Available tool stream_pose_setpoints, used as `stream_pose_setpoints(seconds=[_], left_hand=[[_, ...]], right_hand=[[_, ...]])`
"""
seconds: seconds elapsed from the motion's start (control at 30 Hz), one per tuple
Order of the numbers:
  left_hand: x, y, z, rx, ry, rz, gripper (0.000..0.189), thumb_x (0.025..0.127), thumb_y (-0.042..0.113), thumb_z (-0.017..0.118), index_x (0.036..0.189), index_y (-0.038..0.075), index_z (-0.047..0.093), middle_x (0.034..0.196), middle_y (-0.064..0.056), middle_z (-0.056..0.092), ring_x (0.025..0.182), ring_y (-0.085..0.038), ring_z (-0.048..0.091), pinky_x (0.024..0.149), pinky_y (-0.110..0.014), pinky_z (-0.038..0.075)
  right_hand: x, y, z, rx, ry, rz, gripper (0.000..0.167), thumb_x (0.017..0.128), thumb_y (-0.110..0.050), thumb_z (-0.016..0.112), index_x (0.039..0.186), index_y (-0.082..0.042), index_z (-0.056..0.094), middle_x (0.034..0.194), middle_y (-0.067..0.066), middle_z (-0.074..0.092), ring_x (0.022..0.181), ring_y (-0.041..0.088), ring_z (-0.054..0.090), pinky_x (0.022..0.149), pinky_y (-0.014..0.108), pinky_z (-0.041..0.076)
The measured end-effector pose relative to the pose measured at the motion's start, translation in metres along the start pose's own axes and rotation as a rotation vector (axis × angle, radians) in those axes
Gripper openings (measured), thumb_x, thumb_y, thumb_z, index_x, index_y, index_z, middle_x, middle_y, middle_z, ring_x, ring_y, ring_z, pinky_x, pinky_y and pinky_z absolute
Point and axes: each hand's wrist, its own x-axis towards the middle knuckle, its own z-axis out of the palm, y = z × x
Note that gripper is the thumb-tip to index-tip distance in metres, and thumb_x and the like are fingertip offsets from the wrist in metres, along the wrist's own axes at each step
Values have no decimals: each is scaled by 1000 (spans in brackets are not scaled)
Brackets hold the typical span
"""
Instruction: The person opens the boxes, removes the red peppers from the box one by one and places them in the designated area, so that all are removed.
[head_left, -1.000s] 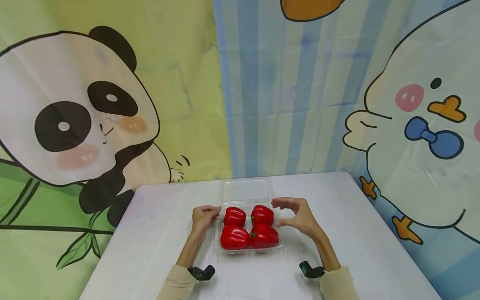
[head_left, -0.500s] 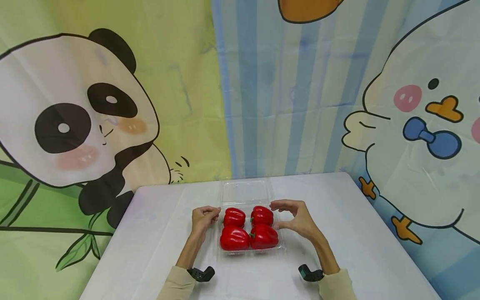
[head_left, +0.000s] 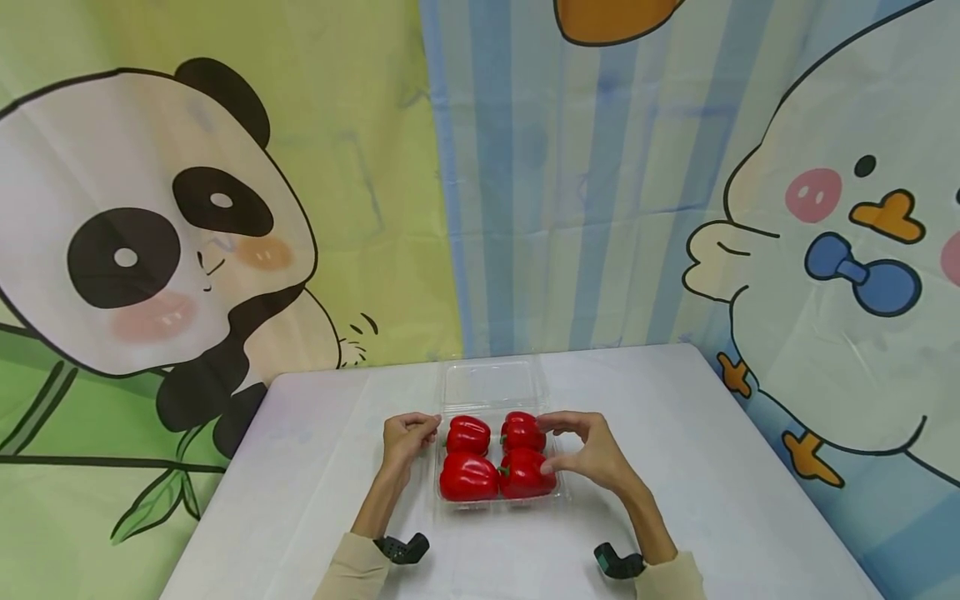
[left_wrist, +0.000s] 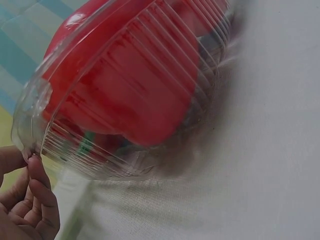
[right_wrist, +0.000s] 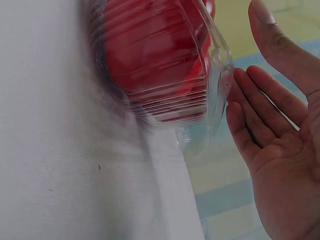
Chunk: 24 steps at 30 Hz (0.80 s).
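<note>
Red bell peppers [head_left: 468,477] with green stems sit in two rows in a clear plastic clamshell box [head_left: 487,504], whose lid [head_left: 492,383] lies folded back behind it. At the box's left rim my left hand [head_left: 406,437] pinches a corner of the plastic between thumb and forefinger, as the left wrist view shows. My right hand [head_left: 596,452] reaches over the right rim with thumb and fingers spread apart. Its fingertips overlap the back right pepper [head_left: 519,432], and its thumb overlaps the front right pepper [head_left: 522,473]. In the right wrist view the palm faces the ribbed box wall [right_wrist: 170,100].
A white cloth covers the table [head_left: 300,500]. Behind it hangs a printed curtain with a panda [head_left: 150,250] and a white chick [head_left: 840,358]. Each wrist wears a black camera mount [head_left: 403,549], above beige sleeves.
My right hand has moved left and slightly down, from beside the box to over the right-hand peppers. My left hand keeps its place on the rim.
</note>
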Motion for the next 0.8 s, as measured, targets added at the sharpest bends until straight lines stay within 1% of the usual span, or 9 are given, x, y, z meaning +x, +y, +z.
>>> stream_pose_setpoints(seconds=[0.13, 0.2, 0.4, 0.5, 0.63, 0.8], left_hand=[[2, -1, 1, 3, 7, 12, 23, 97, 11, 82, 96, -11, 78, 68, 1, 70, 60, -9, 61, 58, -19, 51], [2, -2, 2, 2, 6, 19, 23, 96, 9, 82, 97, -13, 77, 68, 0, 69, 59, -9, 61, 58, -19, 50], [2, -2, 2, 5, 4, 20, 24, 96, 10, 83, 98, -13, 78, 68, -1, 70, 60, -8, 61, 58, -20, 50], [2, -2, 1, 1, 1, 15, 24, 96, 10, 82, 99, -14, 78, 69, -1, 70, 60, -8, 61, 59, -21, 50], [2, -2, 1, 0, -3, 15, 23, 96, 9, 82, 98, -13, 78, 68, 0, 70, 60, -8, 61, 59, -21, 51], [3, -2, 1, -3, -5, 12, 23, 96, 9, 83, 99, -13, 78, 68, 1, 70, 60, -8, 61, 59, -21, 51]], right_hand=[[-3, -2, 3, -6, 8, 19, 58, 80, -13, 97, 134, -8, 76, 131, 10, 80, 117, 29, 74, 102, 51, 61], [-4, -5, 4, -10, 7, 35, 58, 79, -14, 98, 133, -9, 76, 131, 8, 80, 117, 27, 74, 103, 55, 60], [-7, -10, 7, -71, 4, 78, 63, 75, -25, 102, 132, -15, 78, 129, 3, 81, 115, 27, 73, 103, 61, 58], [-9, -12, 9, -109, 6, 97, 66, 73, -29, 104, 132, -18, 78, 127, -1, 81, 116, 32, 71, 103, 63, 57], [-10, -15, 11, -136, 1, 102, 68, 70, -30, 105, 131, -17, 78, 125, -3, 81, 114, 39, 70, 101, 63, 57], [-10, -21, 13, -168, -12, 93, 66, 72, -30, 104, 131, -15, 78, 123, -1, 82, 111, 38, 71, 97, 62, 58]])
